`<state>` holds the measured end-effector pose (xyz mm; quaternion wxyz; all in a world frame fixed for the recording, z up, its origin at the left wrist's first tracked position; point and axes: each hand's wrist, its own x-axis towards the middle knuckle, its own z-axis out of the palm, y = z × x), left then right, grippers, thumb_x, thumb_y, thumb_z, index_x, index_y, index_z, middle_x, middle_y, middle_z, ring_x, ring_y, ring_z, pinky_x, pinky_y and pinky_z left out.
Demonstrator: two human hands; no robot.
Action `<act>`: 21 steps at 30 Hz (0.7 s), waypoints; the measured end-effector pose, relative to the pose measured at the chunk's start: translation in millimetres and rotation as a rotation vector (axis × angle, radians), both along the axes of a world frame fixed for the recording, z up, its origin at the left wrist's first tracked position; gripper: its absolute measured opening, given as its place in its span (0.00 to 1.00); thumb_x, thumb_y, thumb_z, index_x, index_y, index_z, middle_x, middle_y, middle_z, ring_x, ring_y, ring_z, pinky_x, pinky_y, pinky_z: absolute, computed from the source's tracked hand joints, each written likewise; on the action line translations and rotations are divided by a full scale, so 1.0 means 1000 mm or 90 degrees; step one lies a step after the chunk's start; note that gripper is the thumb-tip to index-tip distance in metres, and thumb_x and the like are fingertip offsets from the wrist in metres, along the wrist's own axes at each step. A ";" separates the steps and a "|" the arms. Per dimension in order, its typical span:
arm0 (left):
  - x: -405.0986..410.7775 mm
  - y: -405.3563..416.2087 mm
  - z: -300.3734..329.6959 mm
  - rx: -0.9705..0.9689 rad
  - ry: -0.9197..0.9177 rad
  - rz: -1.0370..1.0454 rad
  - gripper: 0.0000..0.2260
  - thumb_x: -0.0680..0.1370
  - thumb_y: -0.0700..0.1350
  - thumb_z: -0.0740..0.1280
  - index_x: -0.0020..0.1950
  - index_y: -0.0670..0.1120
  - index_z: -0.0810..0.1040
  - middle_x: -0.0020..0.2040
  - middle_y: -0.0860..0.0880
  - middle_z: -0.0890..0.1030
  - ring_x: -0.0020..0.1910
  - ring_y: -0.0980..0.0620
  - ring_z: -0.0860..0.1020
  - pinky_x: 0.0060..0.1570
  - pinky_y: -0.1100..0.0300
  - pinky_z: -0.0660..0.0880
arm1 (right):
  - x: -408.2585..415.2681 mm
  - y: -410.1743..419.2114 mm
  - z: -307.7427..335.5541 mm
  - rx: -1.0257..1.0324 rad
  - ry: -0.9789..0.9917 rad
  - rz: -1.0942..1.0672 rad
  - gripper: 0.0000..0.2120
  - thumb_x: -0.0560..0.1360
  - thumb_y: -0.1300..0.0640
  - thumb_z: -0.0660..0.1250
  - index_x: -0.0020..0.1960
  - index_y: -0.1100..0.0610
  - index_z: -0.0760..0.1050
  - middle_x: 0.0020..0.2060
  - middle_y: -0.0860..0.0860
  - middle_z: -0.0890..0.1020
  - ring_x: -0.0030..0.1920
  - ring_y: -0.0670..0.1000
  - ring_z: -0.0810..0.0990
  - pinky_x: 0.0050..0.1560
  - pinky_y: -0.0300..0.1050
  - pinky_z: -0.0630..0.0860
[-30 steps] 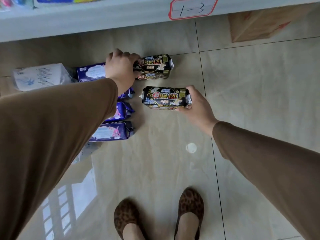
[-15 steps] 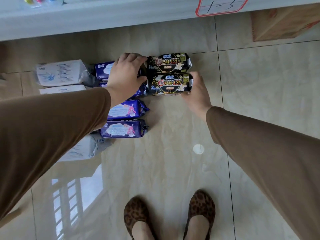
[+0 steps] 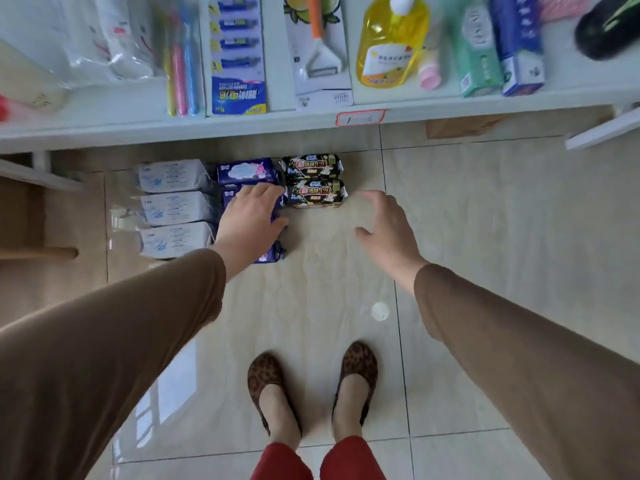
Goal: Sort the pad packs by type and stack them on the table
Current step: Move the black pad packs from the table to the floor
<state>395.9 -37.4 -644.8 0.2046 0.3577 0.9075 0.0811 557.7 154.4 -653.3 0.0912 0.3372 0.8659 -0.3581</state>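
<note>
Leopard-print flat shoes [image 3: 311, 386] are standing nearest on the glossy beige tiled floor [image 3: 485, 237], and beyond them two brown-sleeved arms are reaching forward. Farther on, the left hand [image 3: 251, 221] is lying flat with spread fingers on the column of purple plastic pad packs [image 3: 247, 172], gripping nothing, while the right hand [image 3: 389, 228] is hovering loose and empty just right of the two black pad packs [image 3: 315, 180]. White pad packs [image 3: 175, 207] are sitting in a column at the left, all below the far white shelf [image 3: 242, 123].
</note>
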 end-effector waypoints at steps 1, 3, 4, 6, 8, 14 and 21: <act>0.009 0.001 0.029 0.007 -0.004 -0.001 0.23 0.78 0.49 0.68 0.72 0.47 0.71 0.67 0.47 0.74 0.65 0.42 0.70 0.63 0.48 0.70 | 0.006 0.001 0.033 0.019 -0.010 0.020 0.28 0.75 0.59 0.69 0.73 0.54 0.65 0.66 0.54 0.71 0.65 0.57 0.70 0.59 0.49 0.70; 0.026 0.004 0.091 0.012 0.003 -0.002 0.22 0.78 0.48 0.68 0.71 0.47 0.71 0.67 0.48 0.75 0.65 0.43 0.70 0.61 0.49 0.70 | 0.017 0.005 0.098 0.048 -0.023 0.051 0.28 0.75 0.58 0.69 0.73 0.55 0.65 0.68 0.55 0.70 0.66 0.58 0.68 0.60 0.50 0.70; 0.032 0.006 0.124 0.011 0.010 -0.003 0.21 0.78 0.48 0.68 0.70 0.48 0.71 0.66 0.48 0.75 0.65 0.44 0.70 0.60 0.49 0.71 | 0.022 0.008 0.132 0.064 -0.024 0.062 0.28 0.75 0.58 0.68 0.73 0.55 0.66 0.68 0.55 0.70 0.66 0.59 0.68 0.61 0.51 0.70; 0.043 0.012 0.188 0.006 0.031 -0.007 0.21 0.77 0.47 0.68 0.70 0.50 0.71 0.65 0.49 0.76 0.64 0.45 0.70 0.59 0.49 0.71 | 0.031 0.014 0.199 0.094 -0.011 0.081 0.27 0.74 0.58 0.68 0.72 0.56 0.66 0.67 0.56 0.71 0.65 0.59 0.68 0.60 0.51 0.71; 0.053 0.020 0.253 0.005 0.044 -0.016 0.22 0.77 0.49 0.68 0.71 0.50 0.70 0.65 0.50 0.76 0.65 0.45 0.70 0.60 0.49 0.71 | 0.041 0.020 0.266 0.113 0.005 0.085 0.26 0.74 0.57 0.68 0.71 0.56 0.68 0.65 0.55 0.72 0.64 0.59 0.69 0.60 0.52 0.71; 0.083 0.052 0.434 0.062 0.095 -0.043 0.22 0.77 0.52 0.68 0.70 0.49 0.71 0.66 0.49 0.75 0.66 0.46 0.70 0.61 0.49 0.71 | 0.064 0.045 0.448 0.161 0.067 0.092 0.25 0.74 0.53 0.71 0.69 0.56 0.71 0.65 0.55 0.74 0.65 0.59 0.70 0.62 0.53 0.71; 0.079 0.090 0.560 0.177 0.158 -0.032 0.23 0.76 0.53 0.68 0.70 0.50 0.72 0.67 0.50 0.75 0.66 0.46 0.70 0.62 0.51 0.70 | 0.062 0.083 0.578 0.232 0.151 0.098 0.23 0.75 0.52 0.71 0.67 0.57 0.73 0.64 0.55 0.74 0.64 0.59 0.71 0.62 0.51 0.69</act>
